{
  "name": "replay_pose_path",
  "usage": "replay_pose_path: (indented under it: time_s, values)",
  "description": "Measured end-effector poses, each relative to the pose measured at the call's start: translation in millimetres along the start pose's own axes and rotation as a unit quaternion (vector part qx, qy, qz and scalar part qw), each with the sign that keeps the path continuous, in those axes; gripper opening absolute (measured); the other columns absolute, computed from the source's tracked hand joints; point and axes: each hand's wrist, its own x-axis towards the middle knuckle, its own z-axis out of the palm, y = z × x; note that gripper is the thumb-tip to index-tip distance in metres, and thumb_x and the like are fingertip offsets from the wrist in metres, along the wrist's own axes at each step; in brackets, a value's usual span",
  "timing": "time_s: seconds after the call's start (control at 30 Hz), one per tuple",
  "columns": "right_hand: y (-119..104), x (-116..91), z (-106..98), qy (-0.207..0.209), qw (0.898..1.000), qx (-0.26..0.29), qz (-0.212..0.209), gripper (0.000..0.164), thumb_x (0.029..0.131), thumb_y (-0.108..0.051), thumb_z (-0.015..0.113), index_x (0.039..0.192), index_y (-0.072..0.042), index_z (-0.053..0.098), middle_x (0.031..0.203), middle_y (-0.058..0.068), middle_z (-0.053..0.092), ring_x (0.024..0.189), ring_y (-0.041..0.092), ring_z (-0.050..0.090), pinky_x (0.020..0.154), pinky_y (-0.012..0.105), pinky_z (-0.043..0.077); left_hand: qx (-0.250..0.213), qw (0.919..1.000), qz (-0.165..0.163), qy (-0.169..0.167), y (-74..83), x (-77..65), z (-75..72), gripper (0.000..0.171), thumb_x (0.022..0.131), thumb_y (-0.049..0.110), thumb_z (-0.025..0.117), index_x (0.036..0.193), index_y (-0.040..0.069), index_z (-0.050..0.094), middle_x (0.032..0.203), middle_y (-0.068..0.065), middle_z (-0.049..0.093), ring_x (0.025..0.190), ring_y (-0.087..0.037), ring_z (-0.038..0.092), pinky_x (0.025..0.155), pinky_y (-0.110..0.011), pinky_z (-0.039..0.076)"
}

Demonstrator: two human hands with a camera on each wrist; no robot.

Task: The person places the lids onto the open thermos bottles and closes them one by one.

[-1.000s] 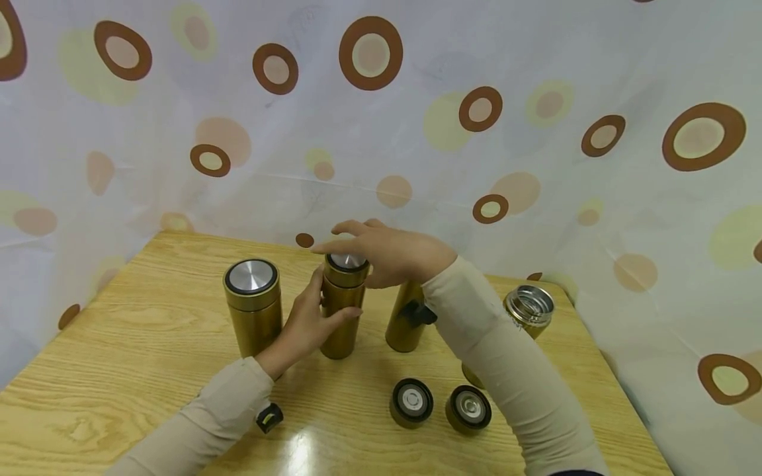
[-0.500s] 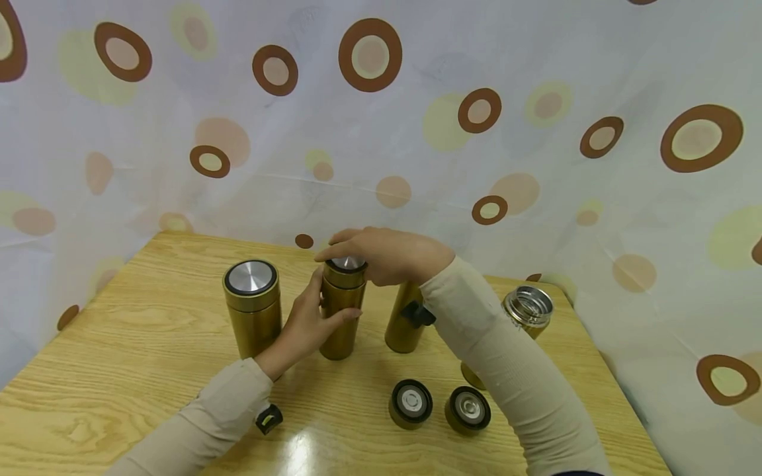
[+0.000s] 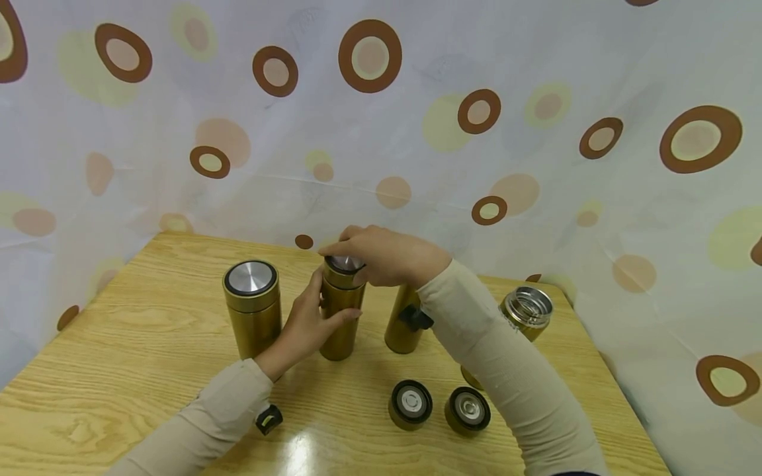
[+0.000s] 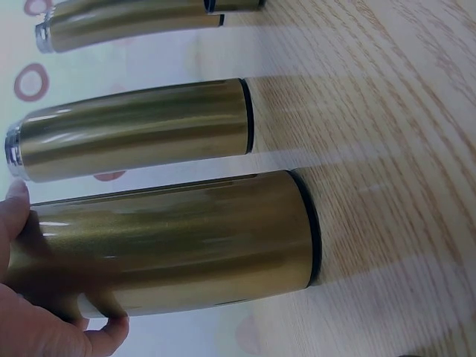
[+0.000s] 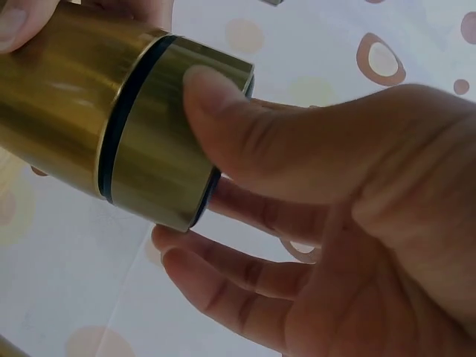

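A gold thermos flask (image 3: 339, 337) stands upright on the table, gripped round its upper body by my left hand (image 3: 305, 325). In the left wrist view that flask (image 4: 186, 242) fills the lower half, fingertips at its side. Over its top, my right hand (image 3: 395, 256) holds the silver-topped lid (image 3: 340, 277). The right wrist view has the thumb on the side of the lid (image 5: 160, 134) and the fingers round the opposite side. A dark band shows between lid and body. Part of the lid is hidden by the right hand.
A lidded gold thermos (image 3: 253, 320) stands left. An uncapped thermos (image 4: 141, 134) stands just right of the held flask, partly hidden by the right arm in the head view. Another open thermos (image 3: 528, 314) is further right. Two upturned lids (image 3: 411, 404) lie on the wooden table (image 3: 149, 344).
My right hand has lowered slightly over the lid, and its thumb has shifted left onto the lid's side. The left hand and the flask stay in place.
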Motion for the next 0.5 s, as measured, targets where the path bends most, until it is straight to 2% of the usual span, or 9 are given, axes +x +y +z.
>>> replay_pose_path:
  time_s: [0.23,0.5]
  values:
    - [1.1,0.0,1.3,0.003,1.000,0.002,0.018,0.060,0.092,-0.023,0.067,0.145,-0.015,0.043,0.117,0.012,0.055,0.094,0.020,0.055,0.084,0.031,0.048,-0.002,0.9999,0.014,0.001,-2.3,-0.8,0.6,0.092,0.084,0.026,0.075,0.153,0.014,0.015,0.142,-0.013,0.044,0.126,-0.031,0.048,0.096,-0.052,0.045]
    - [3.9,0.1,4.5,0.009,0.999,0.025,0.041,0.058,0.094,-0.038,0.060,0.145,-0.016,0.043,0.107,0.010,0.050,0.077,0.018,0.052,0.069,0.029,0.044,0.000,0.9998,0.020,-0.001,-4.0,-0.2,0.7,0.090,0.086,0.026,0.073,0.153,0.016,0.014,0.144,-0.012,0.043,0.126,-0.030,0.048,0.095,-0.050,0.046]
